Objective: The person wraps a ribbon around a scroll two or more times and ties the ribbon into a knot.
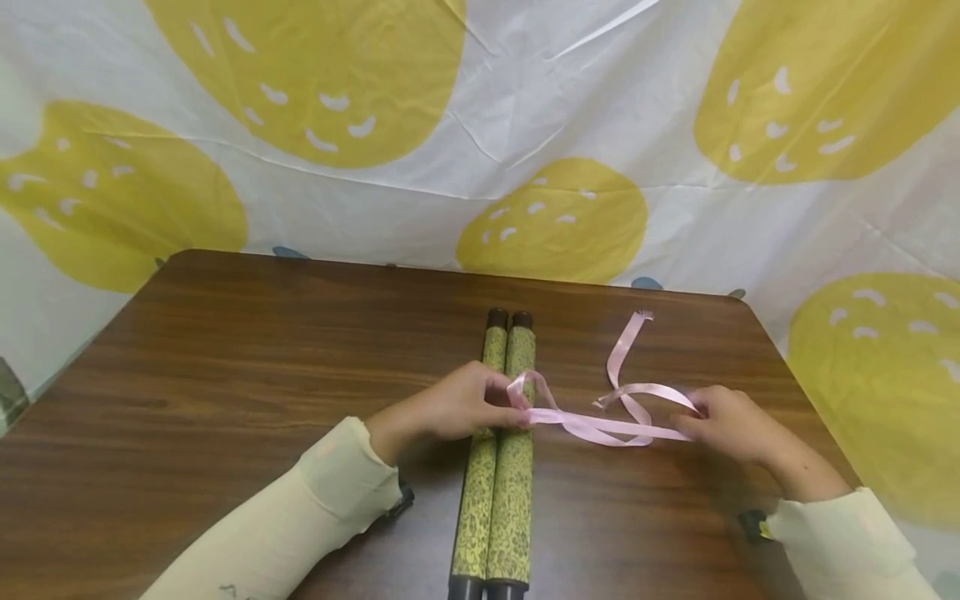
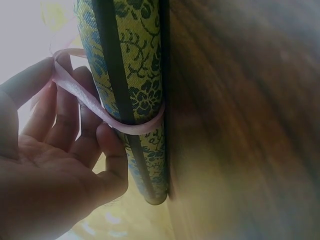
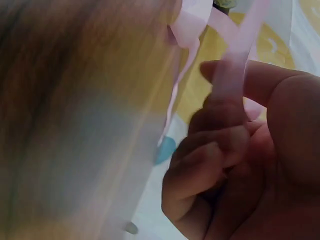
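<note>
Two slim rolls in yellow-green patterned fabric with dark end caps, like a hanging scroll [image 1: 512,500], lie side by side on the table. A pink ribbon [image 1: 600,423] goes around the scroll; the left wrist view shows the ribbon [image 2: 135,128] looped about the patterned fabric [image 2: 142,75]. Above the rolls my left hand [image 1: 468,404] pinches the ribbon between thumb and fingertips. Off to the right, my right hand [image 1: 731,425] grips a stretch of ribbon that runs taut from the left fingers. In the right wrist view the ribbon [image 3: 232,70] passes into the curled fingers [image 3: 195,170].
The brown wood-grain table [image 1: 225,375] has rounded far corners. Behind it hangs a white curtain [image 1: 420,192] printed with large yellow fruit. A loose ribbon end [image 1: 622,342] lies on the table right of the rolls.
</note>
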`<state>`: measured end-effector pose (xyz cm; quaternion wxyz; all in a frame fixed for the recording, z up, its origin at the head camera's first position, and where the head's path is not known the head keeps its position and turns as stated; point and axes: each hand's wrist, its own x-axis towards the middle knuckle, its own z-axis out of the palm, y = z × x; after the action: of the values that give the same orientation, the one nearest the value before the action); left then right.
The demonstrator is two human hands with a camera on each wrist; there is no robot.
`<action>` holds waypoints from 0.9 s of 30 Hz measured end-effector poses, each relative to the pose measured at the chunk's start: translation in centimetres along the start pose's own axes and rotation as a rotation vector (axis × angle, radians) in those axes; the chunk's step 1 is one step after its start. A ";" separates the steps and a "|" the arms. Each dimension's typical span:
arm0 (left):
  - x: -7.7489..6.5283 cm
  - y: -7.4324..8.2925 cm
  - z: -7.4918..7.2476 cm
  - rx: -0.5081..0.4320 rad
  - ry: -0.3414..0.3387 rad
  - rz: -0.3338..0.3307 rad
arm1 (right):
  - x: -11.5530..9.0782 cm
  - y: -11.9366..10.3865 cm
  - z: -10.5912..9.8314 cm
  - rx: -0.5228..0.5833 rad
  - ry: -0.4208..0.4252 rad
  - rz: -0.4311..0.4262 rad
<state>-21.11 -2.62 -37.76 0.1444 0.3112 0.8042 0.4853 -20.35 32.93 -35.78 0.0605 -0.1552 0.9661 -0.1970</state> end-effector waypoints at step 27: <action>0.1 0.2 0.0 -0.109 -0.002 -0.016 | 2.9 -12.4 2.8 0.272 -0.126 -0.392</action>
<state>-21.12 -2.51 -37.58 0.1659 0.2966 0.7789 0.5270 -19.14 20.09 -33.56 0.1017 -0.3423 0.8764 -0.3231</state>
